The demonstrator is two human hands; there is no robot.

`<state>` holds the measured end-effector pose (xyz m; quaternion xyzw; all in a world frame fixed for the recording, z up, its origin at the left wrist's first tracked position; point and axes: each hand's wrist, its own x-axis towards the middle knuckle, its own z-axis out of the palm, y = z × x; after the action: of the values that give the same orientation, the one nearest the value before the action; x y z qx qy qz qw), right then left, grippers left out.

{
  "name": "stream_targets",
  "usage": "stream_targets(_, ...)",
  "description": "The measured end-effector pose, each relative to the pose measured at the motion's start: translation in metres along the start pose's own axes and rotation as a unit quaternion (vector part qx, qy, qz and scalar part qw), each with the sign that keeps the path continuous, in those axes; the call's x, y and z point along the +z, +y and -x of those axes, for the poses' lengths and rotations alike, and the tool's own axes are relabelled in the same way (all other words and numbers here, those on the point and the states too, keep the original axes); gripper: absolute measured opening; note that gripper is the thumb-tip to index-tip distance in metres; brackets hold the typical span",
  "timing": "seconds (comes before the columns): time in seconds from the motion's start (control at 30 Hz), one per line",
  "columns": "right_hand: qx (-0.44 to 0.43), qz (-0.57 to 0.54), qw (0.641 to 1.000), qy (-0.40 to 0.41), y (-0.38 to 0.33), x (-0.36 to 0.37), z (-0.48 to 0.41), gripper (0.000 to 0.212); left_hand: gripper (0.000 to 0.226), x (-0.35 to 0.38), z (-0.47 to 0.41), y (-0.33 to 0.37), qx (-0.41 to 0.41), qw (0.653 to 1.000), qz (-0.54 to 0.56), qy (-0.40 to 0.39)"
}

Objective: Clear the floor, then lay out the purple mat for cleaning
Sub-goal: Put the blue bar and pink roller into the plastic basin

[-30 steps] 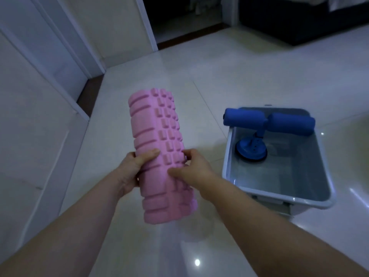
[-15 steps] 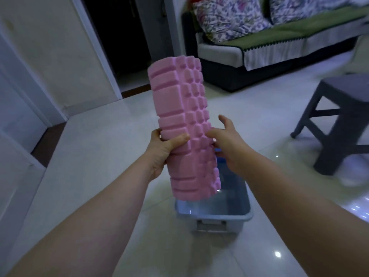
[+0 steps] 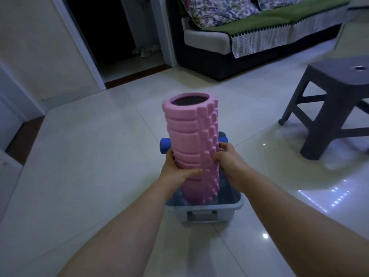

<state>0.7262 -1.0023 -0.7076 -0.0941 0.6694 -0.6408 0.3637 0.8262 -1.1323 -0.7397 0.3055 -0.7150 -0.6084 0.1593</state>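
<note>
A pink ridged foam roller [image 3: 189,136] stands nearly upright, its dark hollow top end facing me. My left hand [image 3: 176,170] grips its left side and my right hand [image 3: 229,158] grips its right side, both around the lower half. The roller's bottom end sits inside a grey plastic bin [image 3: 229,205] on the tiled floor. A blue padded bar [image 3: 164,146] lies across the bin's far end, mostly hidden behind the roller. No purple mat is in view.
A dark plastic stool [image 3: 335,100] stands to the right. A sofa [image 3: 249,35] with green cover and floral cushions runs along the back. An open dark doorway [image 3: 119,37] is at the back left. White doors or panels line the left side.
The roller has come down from chest height into the bin and now stands more upright. My view has tilted so the bin sits straight ahead below my hands.
</note>
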Motion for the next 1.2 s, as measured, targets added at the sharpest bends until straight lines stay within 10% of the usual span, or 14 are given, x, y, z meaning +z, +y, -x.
stream_targets(0.17, 0.042, 0.059, 0.997, 0.008, 0.034, -0.002, -0.012, 0.042, 0.129, 0.010, 0.006, -0.042, -0.122, 0.948, -0.292, 0.046)
stream_targets(0.4, 0.090, 0.075, 0.993, 0.024, 0.064, -0.009, -0.024, 0.047, 0.121, 0.013, 0.006, -0.052, -0.153, 0.897, -0.414, -0.024)
stream_targets(0.73, -0.033, 0.279, 0.947, 0.153, 0.074, -0.018, 0.003, 0.046, 0.039, -0.004, 0.007, -0.059, -0.109, 0.923, -0.315, 0.193)
stream_targets(1.2, -0.024, 0.443, 0.863, 0.240, 0.083, -0.049, 0.026, 0.057, 0.009, 0.008, 0.030, -0.035, -0.262, 0.929, -0.259, 0.041)
